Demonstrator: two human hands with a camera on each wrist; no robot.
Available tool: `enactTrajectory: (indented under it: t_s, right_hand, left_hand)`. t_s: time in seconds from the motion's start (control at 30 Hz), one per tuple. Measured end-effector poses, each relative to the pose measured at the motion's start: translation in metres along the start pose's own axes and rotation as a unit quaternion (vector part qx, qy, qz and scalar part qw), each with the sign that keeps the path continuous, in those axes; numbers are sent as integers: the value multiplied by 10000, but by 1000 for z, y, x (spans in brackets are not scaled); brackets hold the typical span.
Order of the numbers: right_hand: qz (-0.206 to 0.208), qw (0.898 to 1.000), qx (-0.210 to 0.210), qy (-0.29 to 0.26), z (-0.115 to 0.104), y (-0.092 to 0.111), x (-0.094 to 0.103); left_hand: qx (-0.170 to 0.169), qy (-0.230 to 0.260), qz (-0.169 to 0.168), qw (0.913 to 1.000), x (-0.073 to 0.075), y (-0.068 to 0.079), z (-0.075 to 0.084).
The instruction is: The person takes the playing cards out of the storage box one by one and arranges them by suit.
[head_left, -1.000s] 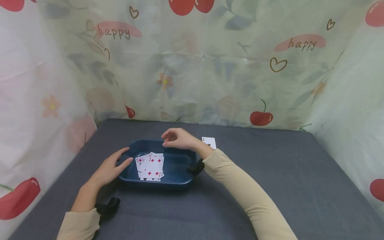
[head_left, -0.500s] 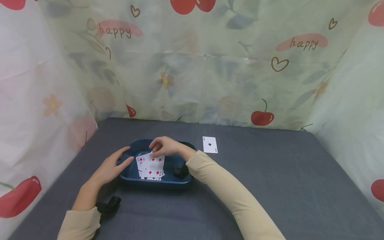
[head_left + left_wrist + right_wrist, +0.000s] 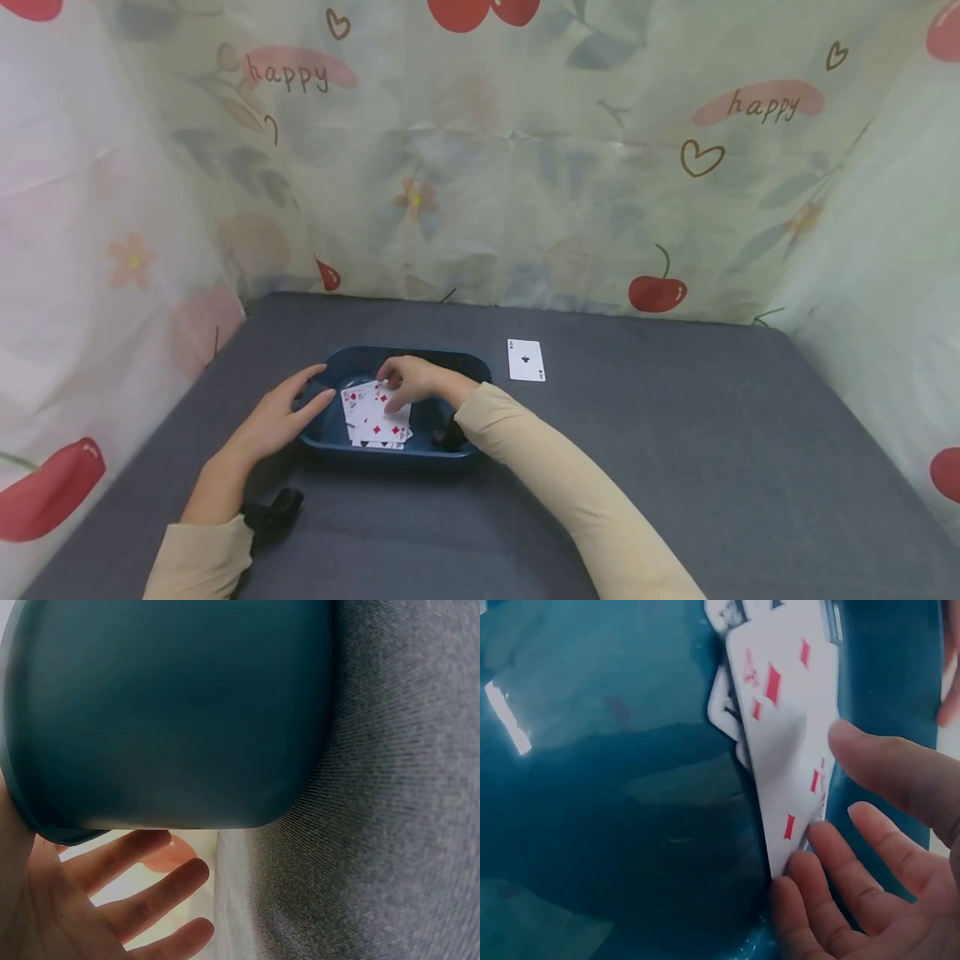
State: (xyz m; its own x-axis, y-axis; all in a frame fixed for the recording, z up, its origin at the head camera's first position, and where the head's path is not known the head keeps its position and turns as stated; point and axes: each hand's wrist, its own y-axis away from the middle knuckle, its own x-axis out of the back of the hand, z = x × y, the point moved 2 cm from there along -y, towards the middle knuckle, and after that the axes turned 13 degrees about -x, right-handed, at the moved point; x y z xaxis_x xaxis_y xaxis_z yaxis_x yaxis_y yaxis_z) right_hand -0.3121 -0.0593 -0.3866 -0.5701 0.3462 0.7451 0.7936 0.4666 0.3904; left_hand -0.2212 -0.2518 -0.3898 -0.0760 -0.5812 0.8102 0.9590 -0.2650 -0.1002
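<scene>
Playing cards (image 3: 386,427) lie face up in an untidy pile in the left part of a dark blue tub (image 3: 442,461). On top shows the four of diamonds (image 3: 784,739). My right hand (image 3: 417,379) reaches down over the pile. In the right wrist view its thumb touches one edge of that card and its loosely bent fingertips meet another. My left hand (image 3: 272,423) holds the tub's left end, thumb over the rim. Outside the tub wall (image 3: 180,712), the other fingers (image 3: 161,896) stretch out, spread.
An ace of clubs (image 3: 527,360) lies face up on the dark grey cloth (image 3: 712,417), just beyond the tub's right end. Patterned curtains (image 3: 510,200) enclose the back and both sides. A black strap (image 3: 272,512) sits at the left wrist.
My right hand has moved left and down from above the tub's far rim to the cards, uncovering the ace of clubs fully. The left hand stays at the tub's rim.
</scene>
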Motion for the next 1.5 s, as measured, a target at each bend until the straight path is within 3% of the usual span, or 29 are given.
enactTrajectory:
  t_s: [0.33, 0.5, 0.63, 0.9, 1.23, 1.5]
  right_hand:
    - [-23, 9964, -116, 841, -4, 7, -6]
    - [91, 9957, -194, 900, -3, 8, -5]
    - [17, 9983, -173, 563, -1, 10, 0]
    - [-348, 9971, 398, -552, -1, 18, 20]
    - [464, 9838, 871, -1497, 17, 31, 55]
    - [974, 9657, 630, -2324, 51, 45, 80]
  left_hand:
    - [-19, 26, 0, 10000, 1, 1, 0]
    - [14, 18, -32, 10000, 0, 1, 1]
    - [-6, 33, -33, 10000, 1, 1, 2]
    - [-14, 36, -51, 10000, 0, 0, 0]
    - [-54, -79, 34, 9999, 0, 1, 1]
    - [-49, 0, -3, 10000, 0, 1, 1]
